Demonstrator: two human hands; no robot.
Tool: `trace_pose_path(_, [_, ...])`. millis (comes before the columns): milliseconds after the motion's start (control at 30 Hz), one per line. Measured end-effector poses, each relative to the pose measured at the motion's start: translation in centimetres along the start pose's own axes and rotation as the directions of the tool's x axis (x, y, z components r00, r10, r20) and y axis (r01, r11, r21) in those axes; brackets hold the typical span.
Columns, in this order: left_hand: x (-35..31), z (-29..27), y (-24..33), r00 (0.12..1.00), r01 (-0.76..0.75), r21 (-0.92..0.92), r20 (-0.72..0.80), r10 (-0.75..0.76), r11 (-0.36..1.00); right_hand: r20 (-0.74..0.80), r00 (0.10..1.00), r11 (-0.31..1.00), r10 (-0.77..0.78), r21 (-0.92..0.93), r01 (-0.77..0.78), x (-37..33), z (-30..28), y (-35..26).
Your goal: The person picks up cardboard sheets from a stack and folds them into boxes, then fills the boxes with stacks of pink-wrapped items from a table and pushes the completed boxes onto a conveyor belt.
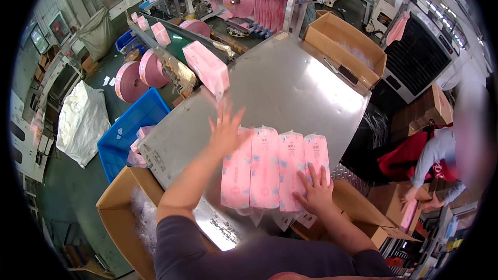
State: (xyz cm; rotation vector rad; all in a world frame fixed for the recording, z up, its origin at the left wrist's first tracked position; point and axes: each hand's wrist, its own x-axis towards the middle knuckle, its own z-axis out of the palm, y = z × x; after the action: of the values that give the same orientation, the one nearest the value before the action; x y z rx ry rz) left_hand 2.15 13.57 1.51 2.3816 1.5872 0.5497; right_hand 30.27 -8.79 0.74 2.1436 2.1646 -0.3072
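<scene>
The left hand (226,130) is raised over the steel surface (290,83), its fingers spread apart and clamped on nothing, with one pink pack (206,67) up beyond the fingertips (tilted at the conveyor's end). Just right of that hand, four pink packs (270,168) lie side by side, and the right hand (314,191) rests flat on their near right end, fingers apart.

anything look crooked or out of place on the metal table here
Mostly tidy: four pink packs lie side by side on the metal table, right hand flat on them. One odd thing: another pink pack sits tilted at the conveyor's end, overhanging the table, just beyond the open left hand.
</scene>
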Motion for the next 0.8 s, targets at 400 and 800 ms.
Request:
trace_pose_path(400, [10.1,2.3,-11.0,0.988,-0.063,0.067,0.145,0.053,0.996,-0.128,0.992,0.901,0.014,0.432,0.043,1.6,-0.9,3.6])
trace_pose_path(800, [-16.0,4.9,-16.5,0.791,0.611,-0.207,0.103,-0.604,0.764,0.544,0.838,-0.639,0.044,0.66,-0.395,3.5,6.5,10.0])
